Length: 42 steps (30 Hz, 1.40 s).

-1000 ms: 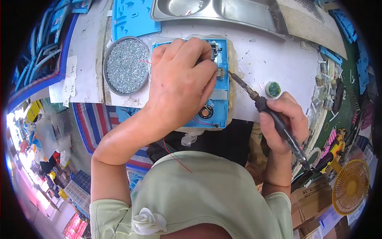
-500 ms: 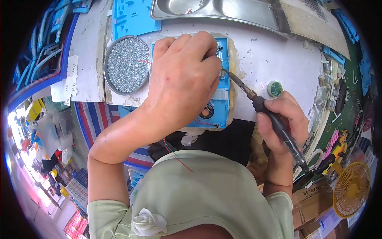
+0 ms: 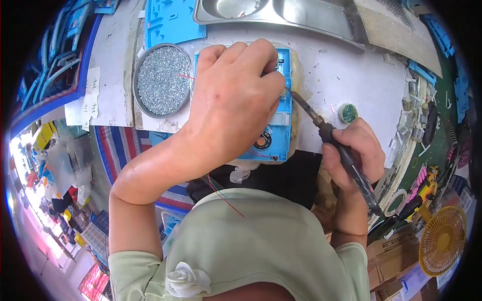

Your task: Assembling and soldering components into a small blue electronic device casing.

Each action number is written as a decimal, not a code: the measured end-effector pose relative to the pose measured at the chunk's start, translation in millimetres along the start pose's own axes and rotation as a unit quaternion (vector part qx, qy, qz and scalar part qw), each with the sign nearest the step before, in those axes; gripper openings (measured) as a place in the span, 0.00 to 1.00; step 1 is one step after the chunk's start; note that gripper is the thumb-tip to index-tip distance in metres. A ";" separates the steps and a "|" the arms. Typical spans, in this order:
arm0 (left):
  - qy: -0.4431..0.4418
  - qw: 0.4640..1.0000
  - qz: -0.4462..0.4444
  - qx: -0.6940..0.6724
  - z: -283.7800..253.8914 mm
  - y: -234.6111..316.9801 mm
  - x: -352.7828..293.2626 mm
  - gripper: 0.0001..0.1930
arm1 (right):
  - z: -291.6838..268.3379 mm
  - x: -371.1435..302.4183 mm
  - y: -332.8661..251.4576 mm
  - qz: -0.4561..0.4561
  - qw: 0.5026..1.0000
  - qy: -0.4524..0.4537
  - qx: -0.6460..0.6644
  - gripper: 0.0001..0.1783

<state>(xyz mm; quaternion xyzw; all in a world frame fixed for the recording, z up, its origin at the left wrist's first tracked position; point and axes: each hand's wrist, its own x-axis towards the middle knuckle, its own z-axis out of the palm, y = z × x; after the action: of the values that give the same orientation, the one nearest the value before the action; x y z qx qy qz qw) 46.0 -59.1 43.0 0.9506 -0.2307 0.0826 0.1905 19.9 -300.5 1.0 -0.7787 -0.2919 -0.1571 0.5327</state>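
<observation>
A blue plastic housing (image 3: 282, 138) lies in front of me, with a round black part, thin wires and small metal parts inside. My left hand (image 3: 233, 98) covers most of it. The left thumb and index finger are pinched over its upper right part, and what they hold is hidden beneath them. In my right hand (image 3: 364, 153) is a soldering iron (image 3: 330, 134) with a dark handle, slanting up to the left. Its tip is close to the left fingertips, at the housing's right side; whether it touches anything I cannot tell.
A round dish (image 3: 135, 93) of small metal screws or pins stands left of the housing. Beyond lie a blue panel (image 3: 173, 22) and a metal tray (image 3: 311, 25). Near the iron sits a small tub of green stuff (image 3: 347, 113). A yellow fan (image 3: 443, 241) stands lower right.
The left hand has shifted slightly right over the housing, still pinched. The iron's tip has moved a little right and down; the right hand keeps its grip on it.
</observation>
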 end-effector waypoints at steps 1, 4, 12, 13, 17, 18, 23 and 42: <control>-0.003 1.000 0.000 0.000 -0.8 0.2 0.3 0.09 | -0.6 -1.1 0.6 0.000 1.000 0.005 0.002 0.17; -0.008 1.000 -0.002 0.002 -1.3 0.4 0.7 0.08 | -0.8 -0.5 -0.3 0.004 1.000 0.017 -0.001 0.17; -0.011 1.000 0.004 0.014 -1.3 0.9 0.8 0.08 | -2.0 0.8 -1.1 0.008 1.000 0.016 -0.002 0.17; -0.013 1.000 0.005 0.017 -1.3 0.6 0.7 0.08 | -2.4 0.5 -1.2 0.010 1.000 0.015 -0.001 0.17; -0.011 1.000 0.010 0.020 -1.5 0.0 -0.1 0.08 | -3.8 0.3 -2.5 0.013 1.000 0.011 -0.006 0.17; -0.010 1.000 0.011 0.022 -1.4 0.2 -0.2 0.08 | -3.7 -0.1 -2.9 0.015 1.000 0.013 -0.005 0.17; -0.008 0.999 0.021 0.026 -1.6 -0.5 0.7 0.09 | -4.6 -0.6 -5.5 0.028 0.999 0.014 -0.013 0.17; 0.104 0.989 -0.027 -0.102 -32.4 -41.9 -39.0 0.06 | -1.9 11.4 -14.4 0.065 0.995 0.049 0.052 0.18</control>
<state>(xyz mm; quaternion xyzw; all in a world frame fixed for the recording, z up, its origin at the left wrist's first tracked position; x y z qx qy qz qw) 29.1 4.1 49.5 0.9182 -0.1913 0.1522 0.3117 20.0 -295.2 18.7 -0.7584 -0.2221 -0.1453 0.5953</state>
